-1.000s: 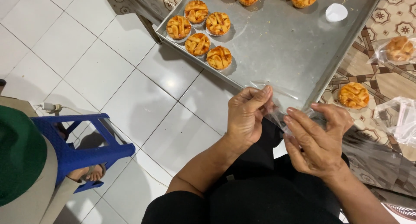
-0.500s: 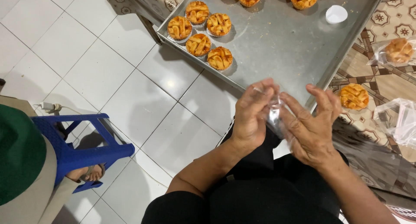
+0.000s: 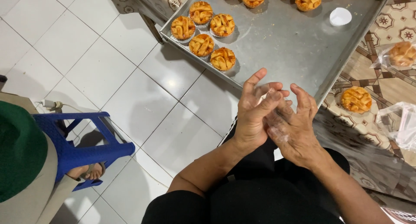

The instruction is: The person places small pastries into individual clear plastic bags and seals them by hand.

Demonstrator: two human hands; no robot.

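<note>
Both hands (image 3: pixel 277 117) pressed together | clear plastic bag (image 3: pixel 277 103) mostly hidden between

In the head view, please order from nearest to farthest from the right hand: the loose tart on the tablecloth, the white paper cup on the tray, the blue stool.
From the right hand:
1. Loose tart, just right, on the tablecloth.
2. White paper cup, far up the tray.
3. Blue stool, far left, on the floor.

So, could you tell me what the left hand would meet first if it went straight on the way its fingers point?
Probably the near rim of the metal baking tray; the left hand points up the picture toward it, though depth is unclear.
</note>
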